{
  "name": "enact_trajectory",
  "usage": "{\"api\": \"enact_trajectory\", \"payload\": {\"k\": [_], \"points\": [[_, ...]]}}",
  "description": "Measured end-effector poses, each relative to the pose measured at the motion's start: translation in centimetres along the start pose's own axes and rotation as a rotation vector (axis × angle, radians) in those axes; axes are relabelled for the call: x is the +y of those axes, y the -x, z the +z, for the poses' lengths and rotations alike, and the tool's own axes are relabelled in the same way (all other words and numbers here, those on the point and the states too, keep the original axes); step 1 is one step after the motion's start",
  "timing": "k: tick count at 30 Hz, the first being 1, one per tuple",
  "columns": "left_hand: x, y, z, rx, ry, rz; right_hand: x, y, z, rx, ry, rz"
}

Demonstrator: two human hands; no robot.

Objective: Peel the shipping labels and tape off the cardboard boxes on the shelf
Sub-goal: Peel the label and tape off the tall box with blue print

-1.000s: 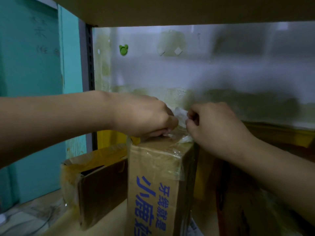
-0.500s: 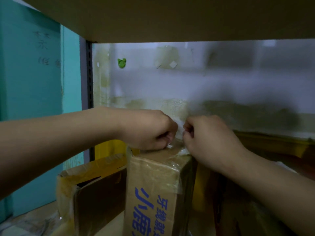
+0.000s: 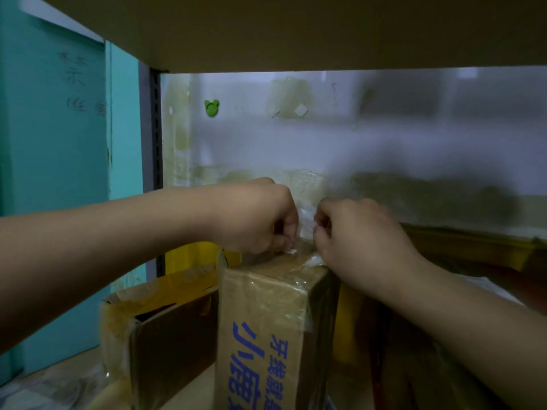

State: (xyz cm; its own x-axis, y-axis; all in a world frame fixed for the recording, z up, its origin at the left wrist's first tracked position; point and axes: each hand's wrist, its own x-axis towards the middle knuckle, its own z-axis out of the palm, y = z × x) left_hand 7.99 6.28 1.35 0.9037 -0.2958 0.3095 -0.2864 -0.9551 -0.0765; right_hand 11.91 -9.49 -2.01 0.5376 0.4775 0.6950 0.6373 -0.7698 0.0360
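Observation:
An upright cardboard box [image 3: 263, 329] with blue printed characters stands on the shelf, wrapped in clear tape. A crumpled strip of clear tape [image 3: 305, 223] rises from the box's top far edge. My left hand [image 3: 260, 217] pinches the tape from the left with its fingers closed on it. From the right, my right hand [image 3: 358, 241] pinches the same strip, its palm resting over the box's top right corner. The two hands nearly touch above the box.
A lower open box [image 3: 165, 324] with yellowish tape on its rim sits left of the printed box. More dark cardboard [image 3: 414, 365] lies to the right. The upper shelf board [image 3: 296, 31] hangs close overhead. A white stained back wall [image 3: 384, 143] and a teal panel [image 3: 59, 143] bound the space.
The view has shifted so the hands and box sit lower in frame. Both hands stayed pinched on the tape, drawing closer together over the box top.

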Motion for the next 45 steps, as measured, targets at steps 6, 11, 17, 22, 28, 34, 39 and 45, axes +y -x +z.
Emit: {"api": "enact_trajectory", "payload": {"k": [6, 11, 17, 22, 28, 34, 39, 45], "points": [[0.5, -0.1, 0.0, 0.060, -0.059, -0.018, -0.1, -0.1, 0.1, -0.004, 0.000, -0.014], [0.2, -0.2, 0.7, 0.049, 0.002, -0.062, -0.3, 0.1, 0.3, 0.027, -0.026, 0.002], [-0.1, 0.5, 1.0, 0.076, 0.088, -0.011, 0.0, 0.0, 0.3, 0.020, 0.007, -0.015], [-0.4, 1.3, 2.4, 0.175, 0.282, 0.029, -0.2, 0.3, 0.0, 0.030, -0.006, -0.032], [-0.4, 1.1, 2.6, 0.185, 0.302, -0.006, -0.4, 0.1, 0.3, 0.032, -0.016, -0.032], [-0.2, 1.0, 3.0, 0.200, 0.341, -0.036, -0.2, -0.1, 0.7, 0.029, 0.001, -0.022], [-0.6, 1.1, 3.7, 0.189, 0.497, -0.035, -0.2, 0.0, 0.6, 0.051, -0.013, -0.047], [-1.4, 0.5, 4.3, 0.166, 0.531, -0.013, 0.3, -0.3, 1.0, 0.059, -0.005, -0.031]]}}
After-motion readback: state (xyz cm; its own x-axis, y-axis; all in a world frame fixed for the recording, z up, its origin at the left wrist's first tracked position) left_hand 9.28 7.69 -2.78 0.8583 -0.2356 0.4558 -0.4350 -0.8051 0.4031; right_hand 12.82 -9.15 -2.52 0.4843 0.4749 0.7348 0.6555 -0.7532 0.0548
